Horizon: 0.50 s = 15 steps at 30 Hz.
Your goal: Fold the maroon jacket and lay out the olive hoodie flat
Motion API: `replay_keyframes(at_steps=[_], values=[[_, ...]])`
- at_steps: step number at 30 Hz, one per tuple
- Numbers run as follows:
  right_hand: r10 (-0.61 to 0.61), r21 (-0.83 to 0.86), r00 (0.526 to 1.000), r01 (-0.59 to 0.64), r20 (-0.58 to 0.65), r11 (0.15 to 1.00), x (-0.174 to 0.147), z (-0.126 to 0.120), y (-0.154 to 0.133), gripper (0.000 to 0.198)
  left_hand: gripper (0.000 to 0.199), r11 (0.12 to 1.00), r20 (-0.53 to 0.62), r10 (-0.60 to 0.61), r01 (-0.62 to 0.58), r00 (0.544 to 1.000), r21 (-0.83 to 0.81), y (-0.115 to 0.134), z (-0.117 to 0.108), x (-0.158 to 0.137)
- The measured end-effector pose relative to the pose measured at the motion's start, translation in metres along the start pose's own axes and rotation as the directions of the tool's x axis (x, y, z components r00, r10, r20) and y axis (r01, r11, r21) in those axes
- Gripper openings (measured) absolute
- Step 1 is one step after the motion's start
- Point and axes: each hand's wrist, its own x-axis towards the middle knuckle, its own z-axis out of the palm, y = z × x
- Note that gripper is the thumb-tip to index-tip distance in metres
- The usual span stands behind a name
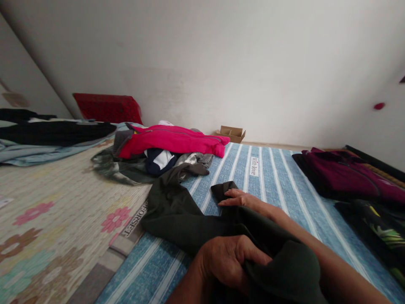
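A dark green long-sleeved garment (190, 226) lies bunched across the blue striped sheet, and part of it is lifted close to me. My left hand (229, 257) is closed, with a fold of its cloth gripped between thumb and fingers. Farther out, my right hand (238, 198) rests with outstretched fingers on the garment near a dark cuff-like end (223, 189). Another narrow end of the garment reaches left toward a clothes pile. Folds hide the rest of its shape, and my left fingertips are hidden under the cloth.
A heap with a bright pink zip jacket (177, 141) lies ahead on the left. Folded clothes, including a maroon garment (348, 173), are at the right. A flower-patterned mat (72, 211) covers the left side. By the wall are a cardboard box (232, 134) and a red case (107, 107).
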Motion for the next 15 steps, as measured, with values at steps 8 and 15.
replay_keyframes(at_steps=[8, 15], values=[[0.243, -0.485, 0.962, -0.154, 0.126, 0.861, 0.013, 0.01, 0.001, 0.028, 0.059, 0.996, 0.04, 0.082, -0.083, 0.996, 0.042, 0.006, 0.001, 0.001], [0.381, -0.517, 0.914, -0.394, -0.136, 0.76, -0.017, -0.022, -0.006, 0.021, 0.067, 0.993, 0.013, 0.099, -0.099, 0.995, 0.062, 0.007, 0.001, -0.005]])
